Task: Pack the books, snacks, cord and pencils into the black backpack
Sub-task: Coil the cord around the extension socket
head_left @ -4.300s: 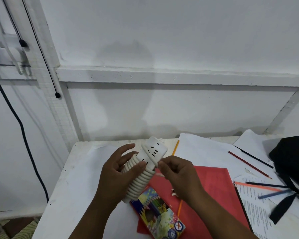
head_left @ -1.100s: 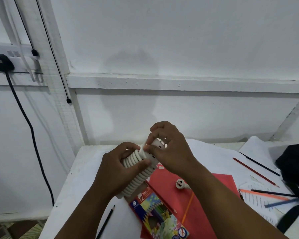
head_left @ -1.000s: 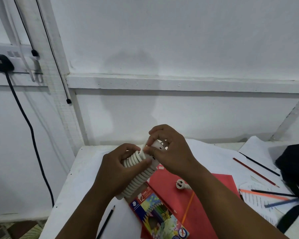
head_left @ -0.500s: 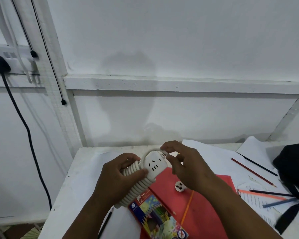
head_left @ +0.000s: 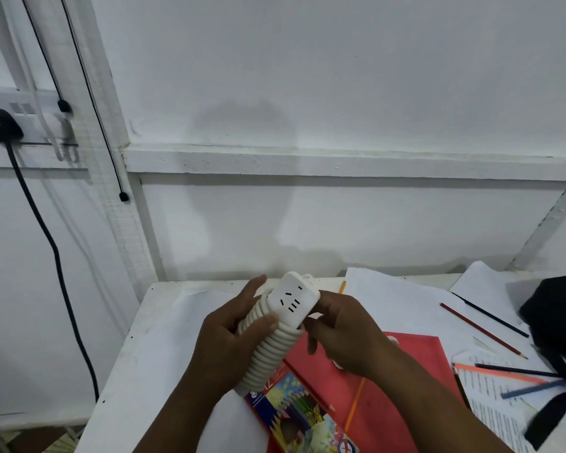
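Left hand point(head_left: 224, 341) grips the white cord point(head_left: 268, 341), coiled round its power strip, above the table's point(head_left: 138, 348) mid-front; right hand point(head_left: 343, 335) pinches the strip's end, so cord is bundled but not yet packed. Black backpack point(head_left: 559, 315) sits at the table's right edge w/ nothing seen inside; approx. all packing is left. Count: 1 cord, 1 pencil box point(head_left: 301, 416), 1 red book point(head_left: 392, 387), 8 or so loose pencils, no snacks visible.

I see two bare forearms with no sleeves, ending in my left hand point(head_left: 224, 335) and right hand point(head_left: 343, 335), without rings, watch or gloves.
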Demonstrator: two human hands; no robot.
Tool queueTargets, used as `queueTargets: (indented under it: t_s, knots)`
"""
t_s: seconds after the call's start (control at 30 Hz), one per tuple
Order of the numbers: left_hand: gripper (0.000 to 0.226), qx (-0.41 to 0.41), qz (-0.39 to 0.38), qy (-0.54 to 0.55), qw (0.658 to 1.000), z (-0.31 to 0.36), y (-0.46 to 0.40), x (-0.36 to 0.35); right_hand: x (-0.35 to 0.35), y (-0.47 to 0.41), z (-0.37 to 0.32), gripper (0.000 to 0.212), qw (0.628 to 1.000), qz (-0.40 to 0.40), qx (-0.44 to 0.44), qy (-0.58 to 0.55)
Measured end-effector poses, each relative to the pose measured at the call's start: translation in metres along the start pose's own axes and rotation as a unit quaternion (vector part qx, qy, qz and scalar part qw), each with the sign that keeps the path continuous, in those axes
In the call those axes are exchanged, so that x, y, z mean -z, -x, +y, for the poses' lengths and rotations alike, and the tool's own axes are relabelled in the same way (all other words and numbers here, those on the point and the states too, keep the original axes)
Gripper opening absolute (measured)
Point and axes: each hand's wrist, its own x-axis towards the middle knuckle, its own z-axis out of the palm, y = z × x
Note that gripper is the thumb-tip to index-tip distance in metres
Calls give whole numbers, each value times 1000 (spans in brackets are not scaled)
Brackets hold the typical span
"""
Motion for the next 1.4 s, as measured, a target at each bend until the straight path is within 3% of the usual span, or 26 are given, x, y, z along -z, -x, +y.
queueTargets:
  t_s: [0.2,0.33,0.47,0.73,0.83,1.0,1.27,1.4]
  knots:
    - [38,18,52,15,998,-2,-1,0,9,3,-6,26,998,-48,-18,27]
    - [20,27,89,27,995,-2,0,-1,11,4,-5,32,981,-16,-39,189]
    - [12,30,143,59,988,2,-1,6,20,8,5,19,974,-8,-12,227]
    - [16,28,207,67,976,-5,-4,23,27,12,25,17,996,24,-35,79]
    - [28,42,215,55,974,-12,-3,22,22,10,20,18,997,56,-15,51]
    - [51,37,227,33,973,-17,-2,21,21,3,6,18,990,113,52,66]
    - [40,6,209,11,978,-13,-3,18,27,-4,-24,18,978,94,144,122]
    - [47,-22,150,-42,988,-8,-1,20,28,-4,-41,17,972,80,183,121]
